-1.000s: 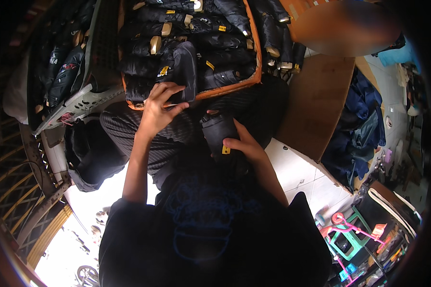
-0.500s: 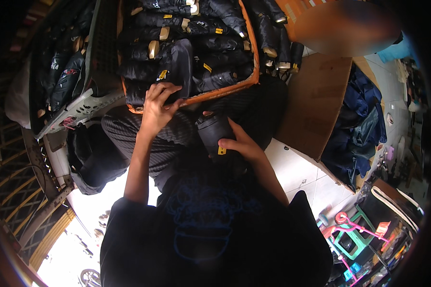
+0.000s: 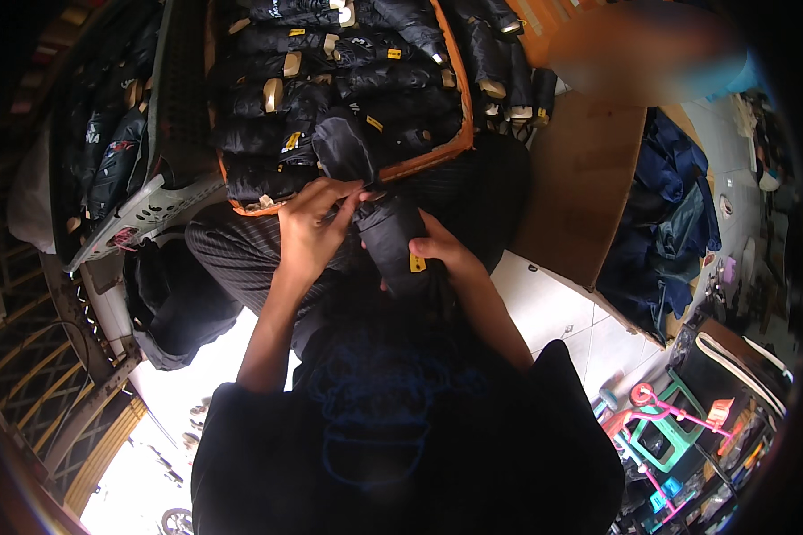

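Observation:
My right hand (image 3: 439, 241) is wrapped round a folded black umbrella (image 3: 393, 254) with a small yellow tag, held above my lap. At the umbrella's far end, my left hand (image 3: 317, 218) pinches the edge of a limp black fabric sleeve (image 3: 343, 147). The sleeve's mouth seems to meet that end, but the fingers partly hide how far it covers it. Beyond my hands, an orange-rimmed crate (image 3: 466, 134) holds rows of similar folded black umbrellas (image 3: 268, 129), several with pale handle ends.
A grey plastic basket (image 3: 138, 214) with more black umbrellas stands at the left. Loose umbrellas (image 3: 509, 76) lie right of the crate. At the right, a cardboard box (image 3: 584, 196) stands beside dark blue fabric (image 3: 665, 214). A black bag (image 3: 174, 303) lies left of my knee.
My left hand has moved right and nearer, drawing the sleeve's edge to the umbrella's end. The umbrella, still in my right hand, has tilted slightly, and the view has shifted a little.

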The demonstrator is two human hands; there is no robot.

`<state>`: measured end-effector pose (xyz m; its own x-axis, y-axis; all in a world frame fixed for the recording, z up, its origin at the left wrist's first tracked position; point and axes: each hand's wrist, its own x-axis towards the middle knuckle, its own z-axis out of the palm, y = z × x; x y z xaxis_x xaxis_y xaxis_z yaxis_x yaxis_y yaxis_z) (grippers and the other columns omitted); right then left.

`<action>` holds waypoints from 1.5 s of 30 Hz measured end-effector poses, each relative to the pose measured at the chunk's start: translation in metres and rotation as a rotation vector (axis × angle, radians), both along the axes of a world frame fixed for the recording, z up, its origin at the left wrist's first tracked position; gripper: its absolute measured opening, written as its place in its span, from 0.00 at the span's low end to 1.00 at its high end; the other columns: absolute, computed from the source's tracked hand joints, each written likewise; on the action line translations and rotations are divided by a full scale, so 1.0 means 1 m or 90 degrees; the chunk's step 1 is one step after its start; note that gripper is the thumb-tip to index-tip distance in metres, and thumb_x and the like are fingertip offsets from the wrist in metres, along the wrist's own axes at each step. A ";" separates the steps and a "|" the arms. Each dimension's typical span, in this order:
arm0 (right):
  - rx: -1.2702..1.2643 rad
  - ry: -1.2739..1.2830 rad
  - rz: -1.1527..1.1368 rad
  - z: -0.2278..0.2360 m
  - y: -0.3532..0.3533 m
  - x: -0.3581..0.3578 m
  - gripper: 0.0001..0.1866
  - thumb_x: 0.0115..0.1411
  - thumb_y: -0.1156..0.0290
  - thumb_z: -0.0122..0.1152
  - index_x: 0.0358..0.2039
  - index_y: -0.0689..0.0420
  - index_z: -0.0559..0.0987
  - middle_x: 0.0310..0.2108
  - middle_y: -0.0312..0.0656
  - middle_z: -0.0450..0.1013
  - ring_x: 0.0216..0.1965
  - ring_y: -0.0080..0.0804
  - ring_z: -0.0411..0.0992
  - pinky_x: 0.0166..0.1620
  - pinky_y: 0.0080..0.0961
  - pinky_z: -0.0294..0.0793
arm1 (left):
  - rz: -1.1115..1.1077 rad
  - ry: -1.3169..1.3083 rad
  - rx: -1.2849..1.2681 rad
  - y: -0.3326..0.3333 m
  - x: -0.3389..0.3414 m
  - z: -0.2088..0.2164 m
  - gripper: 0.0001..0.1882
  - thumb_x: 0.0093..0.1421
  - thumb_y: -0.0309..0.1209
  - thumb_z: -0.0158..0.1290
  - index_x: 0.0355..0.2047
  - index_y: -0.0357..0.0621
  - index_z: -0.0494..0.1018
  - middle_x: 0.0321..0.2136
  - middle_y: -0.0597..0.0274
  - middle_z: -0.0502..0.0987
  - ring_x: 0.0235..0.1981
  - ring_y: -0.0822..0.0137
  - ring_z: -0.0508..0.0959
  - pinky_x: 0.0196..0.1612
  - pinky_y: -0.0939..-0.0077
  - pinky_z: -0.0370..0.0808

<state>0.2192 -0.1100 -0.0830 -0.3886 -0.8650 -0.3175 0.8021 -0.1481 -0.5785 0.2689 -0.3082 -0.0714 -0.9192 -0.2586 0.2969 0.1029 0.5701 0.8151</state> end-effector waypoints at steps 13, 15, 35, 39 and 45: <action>0.240 0.456 -0.156 -0.002 0.003 0.006 0.33 0.53 0.70 0.67 0.58 0.62 0.66 0.46 0.39 0.70 0.50 0.26 0.67 0.54 0.24 0.66 | 0.070 -0.070 0.100 0.021 0.013 0.002 0.06 0.55 0.20 0.61 0.34 0.34 0.79 0.28 0.56 0.81 0.27 0.70 0.81 0.32 0.80 0.75; 0.240 0.474 -0.154 -0.002 0.003 0.006 0.31 0.53 0.70 0.68 0.56 0.62 0.68 0.45 0.38 0.70 0.48 0.24 0.68 0.52 0.23 0.66 | 0.093 -0.061 0.105 0.023 0.015 0.000 0.06 0.55 0.20 0.61 0.34 0.34 0.79 0.27 0.56 0.81 0.27 0.70 0.81 0.32 0.80 0.75; 0.508 0.738 -0.043 0.013 -0.002 0.036 0.40 0.47 0.54 0.72 0.54 0.66 0.66 0.53 0.50 0.62 0.51 0.53 0.71 0.49 0.41 0.74 | 0.052 -0.085 0.185 0.029 0.036 0.000 0.11 0.56 0.14 0.53 0.39 0.34 0.78 0.31 0.56 0.76 0.34 0.65 0.77 0.40 0.76 0.73; 0.485 0.700 -0.049 0.006 -0.002 0.046 0.40 0.48 0.54 0.72 0.54 0.66 0.66 0.52 0.50 0.63 0.50 0.54 0.71 0.50 0.41 0.73 | 0.066 -0.022 0.022 0.036 0.047 0.001 0.13 0.53 0.13 0.53 0.38 0.36 0.79 0.30 0.57 0.75 0.33 0.63 0.77 0.38 0.73 0.73; 0.422 0.532 -0.098 -0.006 0.005 0.055 0.24 0.60 0.61 0.60 0.49 0.68 0.72 0.49 0.52 0.67 0.48 0.51 0.72 0.50 0.36 0.70 | 0.056 -0.006 -0.008 0.040 0.056 -0.003 0.13 0.52 0.13 0.55 0.38 0.36 0.79 0.31 0.57 0.74 0.32 0.63 0.76 0.36 0.73 0.73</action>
<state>0.2745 -0.1049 -0.0894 -0.7899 -0.5417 -0.2875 0.1146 0.3302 -0.9369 0.3252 -0.2678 -0.0742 -0.8955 -0.3351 0.2928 0.0446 0.5871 0.8083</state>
